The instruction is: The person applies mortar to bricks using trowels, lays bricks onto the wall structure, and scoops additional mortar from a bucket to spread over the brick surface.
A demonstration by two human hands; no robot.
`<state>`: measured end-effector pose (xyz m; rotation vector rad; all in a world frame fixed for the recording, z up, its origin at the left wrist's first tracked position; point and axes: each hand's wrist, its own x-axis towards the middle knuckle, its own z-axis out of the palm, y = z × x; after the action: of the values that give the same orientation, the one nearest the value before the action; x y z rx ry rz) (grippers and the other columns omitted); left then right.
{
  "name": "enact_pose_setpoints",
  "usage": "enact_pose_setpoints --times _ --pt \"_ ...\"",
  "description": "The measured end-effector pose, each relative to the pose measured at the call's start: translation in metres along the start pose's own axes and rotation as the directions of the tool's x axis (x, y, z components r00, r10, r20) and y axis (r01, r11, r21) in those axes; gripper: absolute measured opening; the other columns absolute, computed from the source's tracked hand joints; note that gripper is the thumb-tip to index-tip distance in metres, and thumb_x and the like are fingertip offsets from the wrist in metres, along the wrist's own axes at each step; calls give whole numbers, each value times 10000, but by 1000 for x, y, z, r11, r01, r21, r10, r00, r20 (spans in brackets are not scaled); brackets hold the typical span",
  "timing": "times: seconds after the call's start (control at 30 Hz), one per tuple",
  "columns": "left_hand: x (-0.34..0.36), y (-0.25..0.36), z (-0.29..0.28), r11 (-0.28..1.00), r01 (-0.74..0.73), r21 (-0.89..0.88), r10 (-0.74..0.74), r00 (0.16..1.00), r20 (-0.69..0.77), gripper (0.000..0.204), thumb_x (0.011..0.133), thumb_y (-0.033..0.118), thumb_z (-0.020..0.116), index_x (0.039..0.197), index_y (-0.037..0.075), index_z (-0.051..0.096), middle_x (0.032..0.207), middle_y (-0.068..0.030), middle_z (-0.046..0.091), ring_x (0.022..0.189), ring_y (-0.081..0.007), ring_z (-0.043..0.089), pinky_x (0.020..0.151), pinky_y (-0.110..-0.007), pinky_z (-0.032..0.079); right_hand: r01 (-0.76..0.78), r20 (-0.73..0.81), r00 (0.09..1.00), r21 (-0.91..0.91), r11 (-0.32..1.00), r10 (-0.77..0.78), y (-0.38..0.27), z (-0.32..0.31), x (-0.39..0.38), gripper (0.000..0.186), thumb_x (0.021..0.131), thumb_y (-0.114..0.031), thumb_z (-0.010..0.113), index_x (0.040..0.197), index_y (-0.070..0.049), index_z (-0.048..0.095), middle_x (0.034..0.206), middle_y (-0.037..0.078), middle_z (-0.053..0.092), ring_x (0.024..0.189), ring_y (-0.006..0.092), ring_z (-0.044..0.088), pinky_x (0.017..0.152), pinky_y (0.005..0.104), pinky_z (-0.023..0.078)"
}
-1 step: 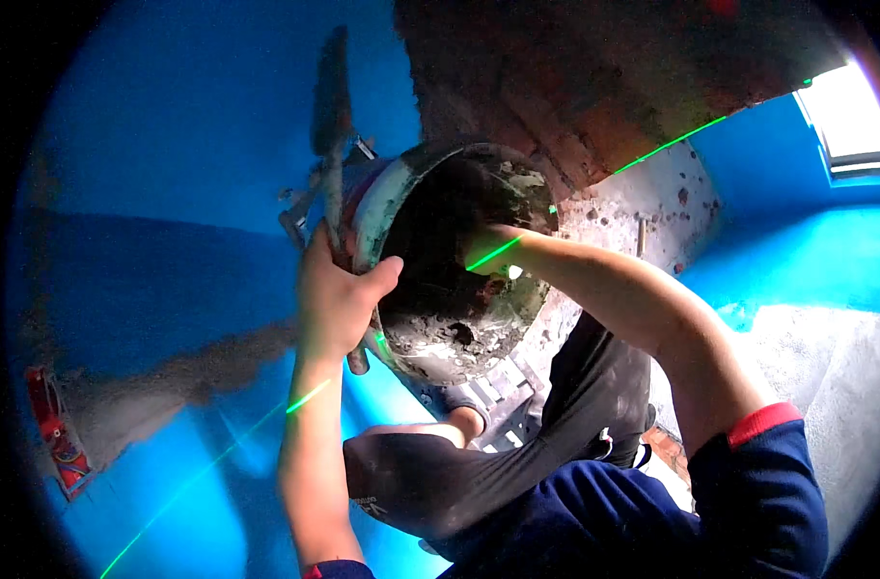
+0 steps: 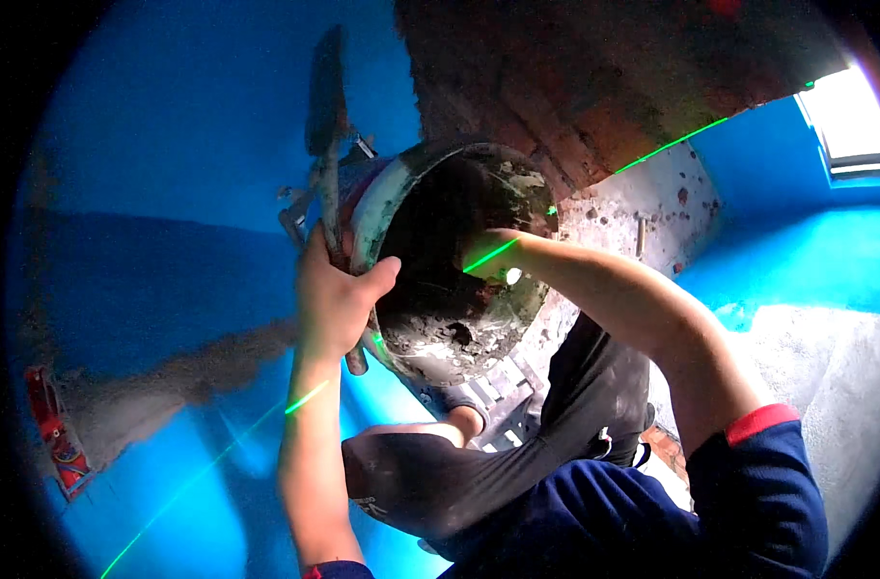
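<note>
Barely anything moved: trowel [image 2: 326,106] tipped a hair left, right forearm [image 2: 633,299] shifted a touch. Closest up, two navy sleeves [image 2: 763,492], then two hands. Left hand [image 2: 336,299] curled round trowel handle and rim of bucket [image 2: 369,224], thumb over edge, blocking view of part of both. Right hand [image 2: 488,253] sunk inside bucket; too dark, can't tell if spread or pinching. One bucket, one trowel. Bucket mouth faces camera, grey crust inside. Farther out: one red box [image 2: 59,434] left, green laser line [image 2: 672,146], one bright window [image 2: 850,121] upper right.
</note>
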<state>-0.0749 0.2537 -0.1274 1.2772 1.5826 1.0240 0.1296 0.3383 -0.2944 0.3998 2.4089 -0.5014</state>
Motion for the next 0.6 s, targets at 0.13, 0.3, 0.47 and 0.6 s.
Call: enact_pose_setpoints --times 0.13,0.3,0.47,0.6 --pt "-8 -2 -13 999 3 -43 -2 1000 15 435 679 91 762 1047 10 544 866 -41 607 766 -149 559 688 -314 473 -194 199 980 972 135 -28 -22 24 -1 318 922 -308 488 740 -68 592 685 93 577 589 188 536 498 356 440" --pt "0 11 -11 997 -76 -8 76 997 30 479 690 137 772 1093 18 541 871 -31 595 763 -144 547 698 -309 470 -87 92 996 934 347 3 -55 53 -2 278 864 -302 568 672 -105 607 660 19 593 583 164 550 470 329 447" --pt "-1 -20 -33 996 -60 -69 60 998 5 500 689 146 780 1111 18 544 938 -49 613 818 -154 564 748 -318 465 -225 -115 962 176 958 247 -114 -29 -86 210 804 -179 594 912 -34 702 871 100 702 811 232 690 587 389 544" --pt "-3 -4 -18 997 -45 -57 44 999 -22 533 695 165 787 1142 13 538 1009 -59 615 906 -161 563 804 -312 453 -32 -32 999 -178 983 27 -103 -26 -100 200 813 -160 576 885 -27 707 872 104 703 800 239 686 564 381 538"
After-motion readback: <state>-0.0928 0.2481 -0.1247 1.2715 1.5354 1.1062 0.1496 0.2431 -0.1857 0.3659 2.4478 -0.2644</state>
